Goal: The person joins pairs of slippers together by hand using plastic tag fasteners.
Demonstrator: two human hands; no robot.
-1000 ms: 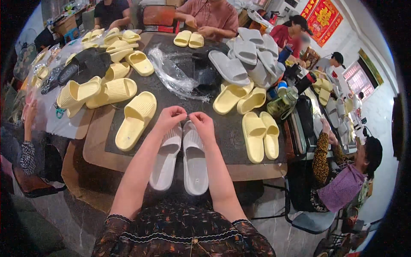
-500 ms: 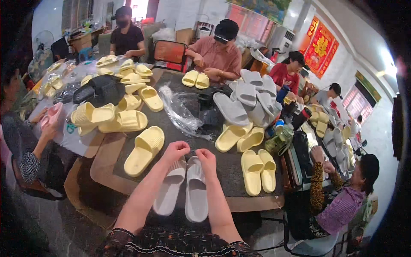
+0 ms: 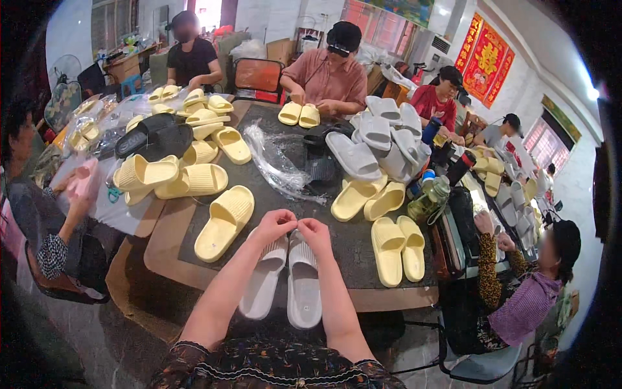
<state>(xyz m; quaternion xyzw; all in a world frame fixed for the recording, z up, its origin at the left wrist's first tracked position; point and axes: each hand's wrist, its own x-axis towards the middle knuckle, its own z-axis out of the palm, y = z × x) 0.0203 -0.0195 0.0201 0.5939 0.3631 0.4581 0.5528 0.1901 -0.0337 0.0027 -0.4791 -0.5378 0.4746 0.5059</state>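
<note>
A pair of grey slippers lies side by side at the table's near edge, heels toward me: the left slipper (image 3: pixel 260 293) and the right slipper (image 3: pixel 303 293). Over their toe ends, my left hand (image 3: pixel 277 225) and my right hand (image 3: pixel 313 233) meet with pinched fingertips almost touching. Whatever is between the fingers is too small to make out. Left of my arms lies a single yellow slipper (image 3: pixel 223 223). To the right stands a pair of yellow slippers (image 3: pixel 389 249). Beyond my hands is a bundle of clear plastic strands (image 3: pixel 272 168).
Grey slippers (image 3: pixel 382 136) are heaped at the right back, beside a green bottle (image 3: pixel 431 198). Yellow slippers (image 3: pixel 191 181) and black slippers (image 3: pixel 155 136) pile up at left. Several co-workers sit around the tables, one holding a pink slipper (image 3: pixel 83 178) at left.
My hands have drawn closer together, fingertips now nearly meeting above the grey slippers. The whole view has shifted slightly. The co-worker across has reached to the yellow pair there.
</note>
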